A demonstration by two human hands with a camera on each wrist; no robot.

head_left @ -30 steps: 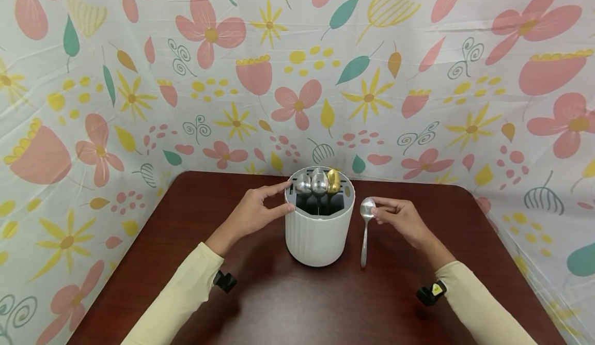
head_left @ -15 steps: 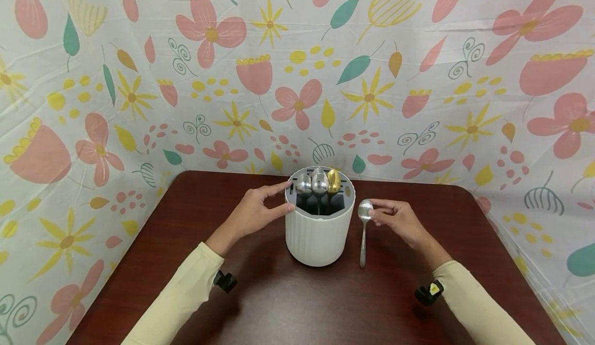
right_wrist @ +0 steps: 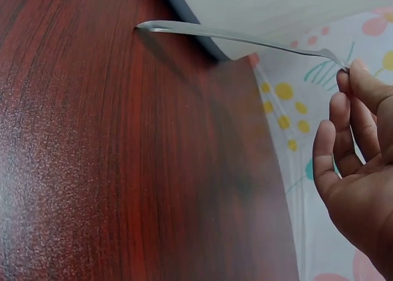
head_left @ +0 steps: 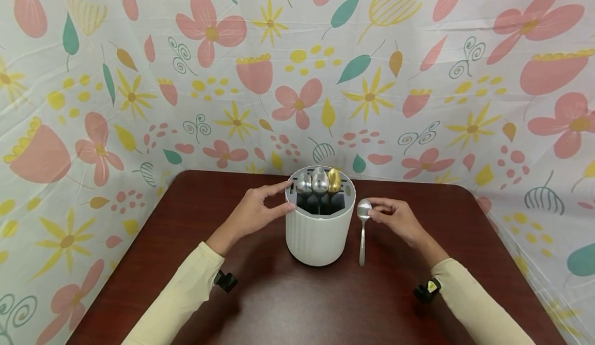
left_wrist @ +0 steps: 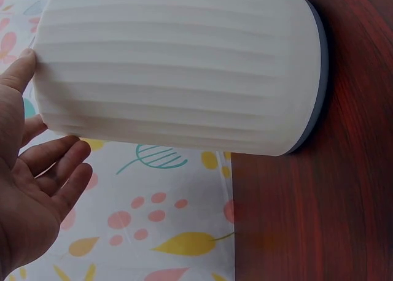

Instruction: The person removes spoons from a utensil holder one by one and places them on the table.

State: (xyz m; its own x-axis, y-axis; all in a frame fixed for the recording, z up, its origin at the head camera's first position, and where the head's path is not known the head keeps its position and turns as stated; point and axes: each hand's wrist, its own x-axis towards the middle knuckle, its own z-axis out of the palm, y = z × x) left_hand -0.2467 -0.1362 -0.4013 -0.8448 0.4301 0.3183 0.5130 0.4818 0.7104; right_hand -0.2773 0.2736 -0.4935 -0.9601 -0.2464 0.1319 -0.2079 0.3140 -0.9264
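Observation:
A white ribbed cutlery holder point(head_left: 317, 241) stands upright on the table. My left hand point(head_left: 253, 210) rests its thumb and index fingertip against the left of the rim; the other fingers curve loosely in the left wrist view. Just right of the holder, my right hand point(head_left: 397, 221) pinches a silver spoon point(head_left: 364, 209) by its bowl between thumb and fingers. The spoon stands nearly upright, bowl up. In the right wrist view its handle point(right_wrist: 233, 38) slants down, and the tip seems to meet the tabletop.
Inside the holder, two silver spoons point(head_left: 319, 181) and a gold spoon point(head_left: 334, 181) stand bowl up in the back slots; the front compartments look dark. The dark red-brown table point(head_left: 297, 309) ends at a floral cloth point(head_left: 297, 50) behind and at both sides.
My right hand has shifted slightly left with the spoon, bringing it a little closer to the holder. The left hand and the holder stay in place.

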